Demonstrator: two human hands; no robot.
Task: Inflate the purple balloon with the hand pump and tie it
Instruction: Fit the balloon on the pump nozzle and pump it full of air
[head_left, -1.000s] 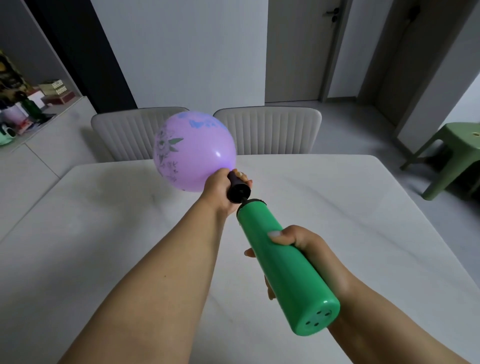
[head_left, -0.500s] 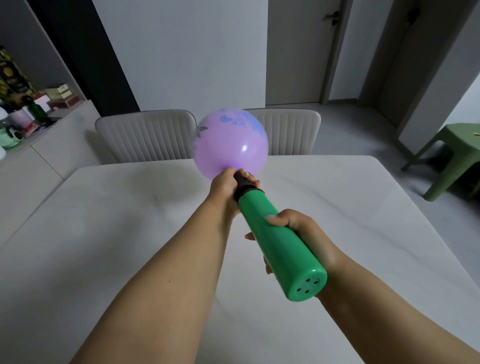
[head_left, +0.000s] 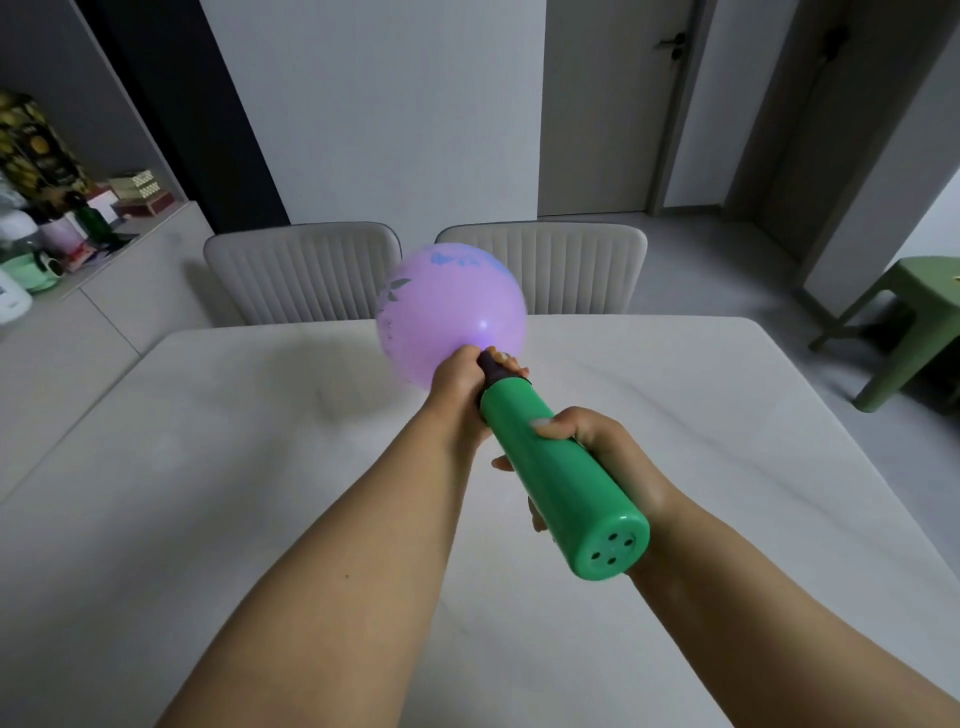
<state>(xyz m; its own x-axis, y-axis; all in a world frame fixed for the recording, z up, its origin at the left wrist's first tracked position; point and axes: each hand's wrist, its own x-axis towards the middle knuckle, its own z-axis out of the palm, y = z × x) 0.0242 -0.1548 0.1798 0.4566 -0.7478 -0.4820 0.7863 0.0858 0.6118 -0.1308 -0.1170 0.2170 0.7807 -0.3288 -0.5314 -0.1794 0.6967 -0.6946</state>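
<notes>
Pumping stroke pushed in, balloon fuller

Pushing in: the green pump (head_left: 561, 480) barrel now sits right up against the dark nozzle end, where a second ago a gap showed, so one stroke looks just finished. Over the white table (head_left: 208, 467), the purple balloon (head_left: 451, 314) swings from left to centre and looks rounder. Right hand (head_left: 597, 441) wraps the barrel. Left hand (head_left: 460, 384) pinches the balloon neck on the nozzle. Likely more strokes first; tying not started.

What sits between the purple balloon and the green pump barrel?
In the head view, the left hand grips the pump's dark nozzle between the purple balloon and the green barrel.
</notes>
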